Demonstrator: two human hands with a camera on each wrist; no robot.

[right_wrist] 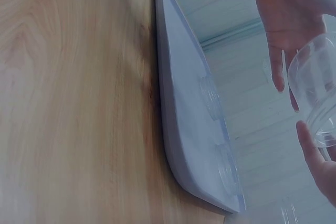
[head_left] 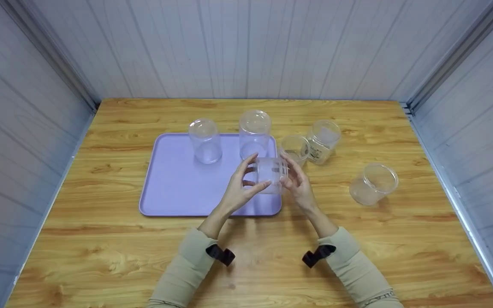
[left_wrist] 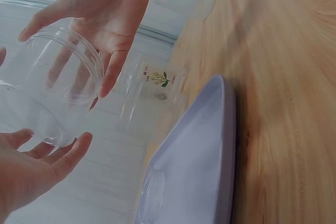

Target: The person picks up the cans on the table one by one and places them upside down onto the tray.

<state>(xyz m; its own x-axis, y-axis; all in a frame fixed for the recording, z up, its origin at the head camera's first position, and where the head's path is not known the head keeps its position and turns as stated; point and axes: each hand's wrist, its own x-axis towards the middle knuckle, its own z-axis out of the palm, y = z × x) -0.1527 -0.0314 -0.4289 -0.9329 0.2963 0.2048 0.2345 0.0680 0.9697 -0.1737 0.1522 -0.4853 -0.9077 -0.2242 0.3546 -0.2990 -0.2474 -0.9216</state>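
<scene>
Both hands hold a clear plastic jar (head_left: 268,176) tipped on its side above the right part of a purple tray (head_left: 178,188). My left hand (head_left: 239,190) grips its left end with thumb and fingers spread round the wall. At the threaded rim end, my right hand (head_left: 298,186) has its fingers and thumb round the jar. The left wrist view shows the jar (left_wrist: 58,72) see-through between the two hands. Two more clear jars, one on the left (head_left: 206,143) and one nearer the middle (head_left: 255,132), stand at the tray's back.
Just right of the tray stand an open clear jar (head_left: 294,145) and a jar with a printed label (head_left: 322,143). Farther right, another open jar (head_left: 372,185) stands on the wooden table (head_left: 400,252). Pale panel walls (head_left: 246,51) enclose the back and sides.
</scene>
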